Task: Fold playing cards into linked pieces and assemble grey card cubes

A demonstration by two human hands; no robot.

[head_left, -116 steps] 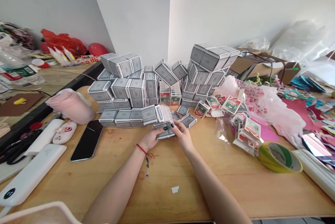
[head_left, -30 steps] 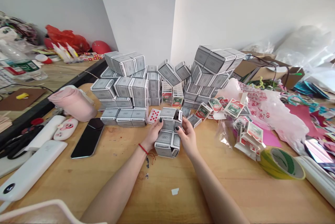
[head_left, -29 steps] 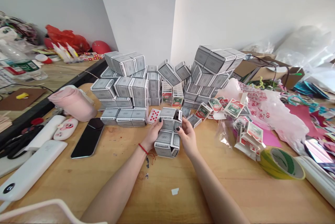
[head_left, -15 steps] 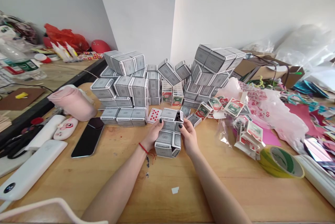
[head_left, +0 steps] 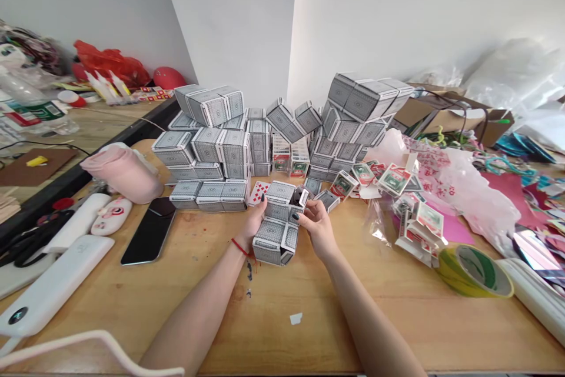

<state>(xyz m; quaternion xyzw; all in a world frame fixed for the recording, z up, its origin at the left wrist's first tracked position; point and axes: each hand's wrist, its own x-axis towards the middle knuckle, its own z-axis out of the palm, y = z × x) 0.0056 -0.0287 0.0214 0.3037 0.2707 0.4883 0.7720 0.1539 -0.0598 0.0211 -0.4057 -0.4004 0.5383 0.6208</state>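
Observation:
Between my hands is a block of joined cubes folded from playing cards [head_left: 274, 230], grey patterned backs outward, with an opening at its upper right. My left hand [head_left: 253, 219] grips its left side, thumb on top. On the right side, my right hand [head_left: 316, 225] pinches the block with thumb and fingers. A loose playing card with red diamonds [head_left: 259, 193] lies face up just behind my left hand. Beyond stand stacks of similar card cubes, one at the left [head_left: 220, 153] and one at the right [head_left: 348, 136].
Card boxes [head_left: 395, 180] are heaped to the right, near a roll of yellow tape [head_left: 474, 271] and a plastic bag [head_left: 468, 189]. On the left lie a black phone [head_left: 149, 232], a white power bank [head_left: 57, 286] and a pink roll [head_left: 121, 174]. A paper scrap [head_left: 295, 319] is in front.
The held card-cube block has shifted slightly left and tilted, its near end turning left. Both hands moved with it, and my right thumb slid lower along its side.

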